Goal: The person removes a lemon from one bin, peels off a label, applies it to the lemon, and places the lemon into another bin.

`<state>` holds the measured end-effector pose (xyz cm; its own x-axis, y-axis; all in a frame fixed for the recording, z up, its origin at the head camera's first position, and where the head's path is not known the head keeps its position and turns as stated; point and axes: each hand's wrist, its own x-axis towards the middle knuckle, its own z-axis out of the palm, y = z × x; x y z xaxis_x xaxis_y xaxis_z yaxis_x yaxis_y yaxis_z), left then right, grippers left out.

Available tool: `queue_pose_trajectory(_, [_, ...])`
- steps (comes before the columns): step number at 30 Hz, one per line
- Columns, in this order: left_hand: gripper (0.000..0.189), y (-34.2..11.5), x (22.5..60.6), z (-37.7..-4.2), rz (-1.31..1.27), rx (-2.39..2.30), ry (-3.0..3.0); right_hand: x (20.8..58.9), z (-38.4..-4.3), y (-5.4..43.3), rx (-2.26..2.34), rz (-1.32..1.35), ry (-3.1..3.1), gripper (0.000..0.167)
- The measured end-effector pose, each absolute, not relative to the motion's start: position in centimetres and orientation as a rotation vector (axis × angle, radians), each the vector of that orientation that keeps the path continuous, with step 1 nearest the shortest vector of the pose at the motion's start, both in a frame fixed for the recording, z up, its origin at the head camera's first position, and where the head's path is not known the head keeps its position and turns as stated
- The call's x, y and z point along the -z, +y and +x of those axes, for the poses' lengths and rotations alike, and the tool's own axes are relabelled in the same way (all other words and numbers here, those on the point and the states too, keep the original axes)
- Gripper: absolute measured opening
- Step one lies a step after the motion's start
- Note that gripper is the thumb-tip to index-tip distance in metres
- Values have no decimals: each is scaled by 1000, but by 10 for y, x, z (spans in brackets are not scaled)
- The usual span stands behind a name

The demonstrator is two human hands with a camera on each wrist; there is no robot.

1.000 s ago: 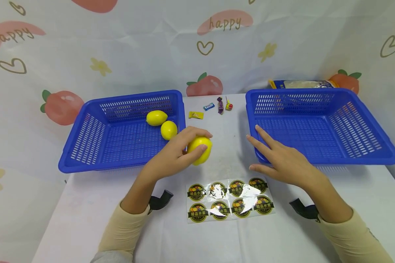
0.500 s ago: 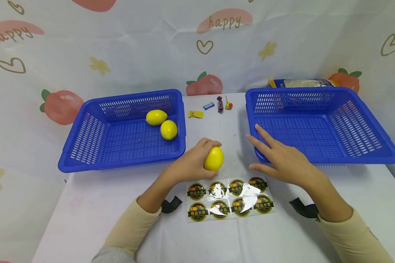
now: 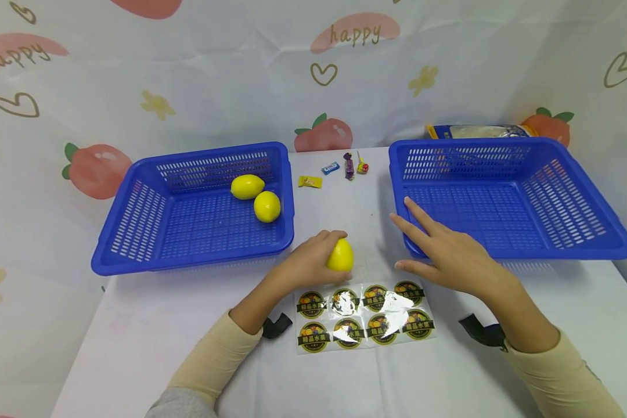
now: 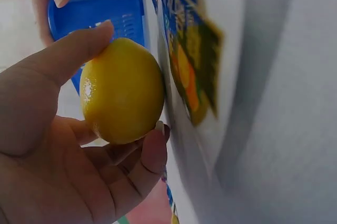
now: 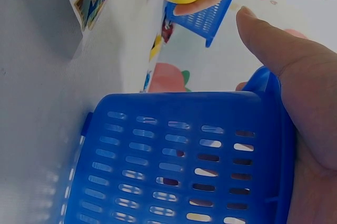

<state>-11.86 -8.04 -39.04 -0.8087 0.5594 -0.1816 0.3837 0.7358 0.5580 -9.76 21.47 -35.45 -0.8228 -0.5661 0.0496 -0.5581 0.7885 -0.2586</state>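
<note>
My left hand [image 3: 313, 261] grips a yellow lemon [image 3: 341, 255] just behind the sticker sheet [image 3: 366, 317]. In the left wrist view, thumb and fingertips curl round the lemon [image 4: 124, 92], which is at or very near the white table. Two more lemons, one [image 3: 248, 187] behind the other [image 3: 267, 206], lie in the right part of the left blue basket [image 3: 188, 264]. My right hand [image 3: 451, 255] spreads its straight fingers over the near left corner of the right blue basket [image 3: 559, 254]. In the right wrist view the hand is against or close to the basket's rim [image 5: 284, 145].
Between the baskets, toward the back, lie a yellow wrapped candy [image 3: 310, 182], a blue one [image 3: 331, 168], a purple one [image 3: 349, 166] and a lollipop [image 3: 363, 167]. Behind the right basket stands a blue and yellow package [image 3: 480, 132]. A printed cloth [image 3: 230, 75] hangs at the back.
My left hand has carried the lemon away from the left basket's right edge, rightward and toward me, down to the table area behind the stickers. The right hand has stayed in place.
</note>
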Motion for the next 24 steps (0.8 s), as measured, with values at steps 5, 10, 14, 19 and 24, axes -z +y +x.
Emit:
queue_pose_trajectory(5, [90, -82, 389, -118, 733, -715, 2616, 354, -98, 214, 410, -920, 2939, 84])
queue_pose_trajectory(10, [87, -82, 388, -118, 743, -725, 2617, 354, -97, 214, 408, -923, 2944, 84])
queue_pose_trajectory(14, [88, -81, 386, -118, 753, -738, 2614, 354, -97, 214, 406, -925, 2947, 84])
queue_pose_trajectory(19, [90, -81, 386, -118, 778, -763, 2602, 354, -97, 214, 405, -918, 2947, 84])
queue_pose_trajectory(24, [88, -81, 387, -119, 799, -770, 2594, 354, -97, 213, 406, -906, 2940, 83])
